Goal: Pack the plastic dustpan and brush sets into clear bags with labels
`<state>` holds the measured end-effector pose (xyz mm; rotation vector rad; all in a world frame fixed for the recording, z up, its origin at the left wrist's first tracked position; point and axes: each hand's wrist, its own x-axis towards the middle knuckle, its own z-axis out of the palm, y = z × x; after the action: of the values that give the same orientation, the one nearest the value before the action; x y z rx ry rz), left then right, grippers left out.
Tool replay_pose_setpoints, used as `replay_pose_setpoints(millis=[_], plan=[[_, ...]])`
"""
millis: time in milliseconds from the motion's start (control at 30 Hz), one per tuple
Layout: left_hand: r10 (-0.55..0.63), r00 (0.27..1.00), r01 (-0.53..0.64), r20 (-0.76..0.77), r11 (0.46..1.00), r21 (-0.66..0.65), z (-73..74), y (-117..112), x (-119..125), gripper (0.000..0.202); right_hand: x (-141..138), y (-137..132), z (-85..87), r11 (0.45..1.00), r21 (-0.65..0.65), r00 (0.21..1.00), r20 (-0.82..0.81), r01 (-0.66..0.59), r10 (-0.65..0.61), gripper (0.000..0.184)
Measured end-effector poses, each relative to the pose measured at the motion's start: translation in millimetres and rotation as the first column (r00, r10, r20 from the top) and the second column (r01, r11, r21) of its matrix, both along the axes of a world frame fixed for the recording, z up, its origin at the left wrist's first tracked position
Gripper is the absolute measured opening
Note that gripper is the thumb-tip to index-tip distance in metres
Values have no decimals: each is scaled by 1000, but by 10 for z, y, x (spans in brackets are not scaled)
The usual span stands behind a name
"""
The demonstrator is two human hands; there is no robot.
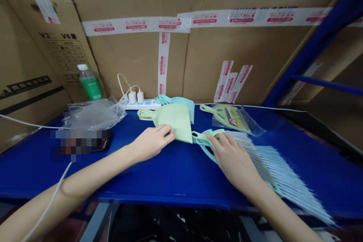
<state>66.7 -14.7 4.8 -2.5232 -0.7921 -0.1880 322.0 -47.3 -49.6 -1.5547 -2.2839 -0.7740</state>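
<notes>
My left hand has its fingers closed at the near edge of a pale green dustpan, whose handle points left. Behind it, partly covered, lies a light blue dustpan. My right hand is closed over the pale green handle of a hand brush; part of the handle is hidden under the fingers. Beneath it a light blue brush handle shows. Grey and pale blue bristles fan out to the right of my right hand.
A bagged green dustpan and brush set lies at the back right. Clear plastic bags, a green bottle and a power strip with chargers stand at the back left. A white cable crosses my left forearm. Cardboard walls the blue table.
</notes>
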Motion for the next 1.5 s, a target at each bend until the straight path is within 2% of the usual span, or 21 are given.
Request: replay_pose_setpoints(millis=[133,267,433,600,667,700,767,800,867,900,1000,1067,1133,1267,1400,1500], plan=[[-29,994,25,-102,999,-43,-36,-242,-265,25,55,21,-5,1000,-6,999,-29,14,-14,47],[-151,979,141,-136,987,-79,-55,-331,-404,21,99,52,13,999,18,999,-36,30,-29,42],[-315,945,310,-87,948,-66,-136,-371,-361,23,7,62,123,994,96,999,-15,52,-51,39],[-405,913,407,47,913,-43,-164,-362,-305,26,-319,63,271,998,69,1000,-30,-8,10,44],[-345,929,353,132,935,-37,-127,-309,-354,30,-485,70,322,997,-16,996,-44,-82,81,46],[-271,947,280,173,960,-26,-101,-270,-394,32,-571,73,347,990,-76,992,-54,-121,117,47],[-37,972,40,232,999,-6,-43,-180,-492,33,-749,76,403,960,-199,980,-80,-197,185,48],[101,965,-102,241,995,-9,-14,-134,-542,32,-840,76,433,939,-258,974,-94,-226,208,49],[339,917,-332,212,941,-69,32,-54,-631,31,-1023,78,496,894,-363,965,-121,-263,234,51],[427,887,-410,177,903,-130,47,-23,-664,33,-1111,82,527,868,-412,961,-131,-277,244,52],[596,798,-526,92,762,-376,63,28,-712,41,-1327,113,594,801,-526,958,-171,-287,231,55],[660,746,-524,93,667,-529,56,40,-714,44,-1409,146,608,773,-574,962,-188,-272,199,57],[677,721,-446,146,615,-650,46,47,-708,47,-1440,177,596,746,-613,966,-186,-259,182,58],[614,740,-226,275,612,-758,1,76,-706,49,-1446,179,520,698,-661,961,-213,-276,178,59],[555,766,-125,323,622,-773,-84,129,-723,43,-1467,115,461,684,-642,935,-294,-348,200,61],[554,753,-53,355,590,-806,-122,158,-738,44,-1425,118,470,663,-618,904,-339,-422,259,59]])
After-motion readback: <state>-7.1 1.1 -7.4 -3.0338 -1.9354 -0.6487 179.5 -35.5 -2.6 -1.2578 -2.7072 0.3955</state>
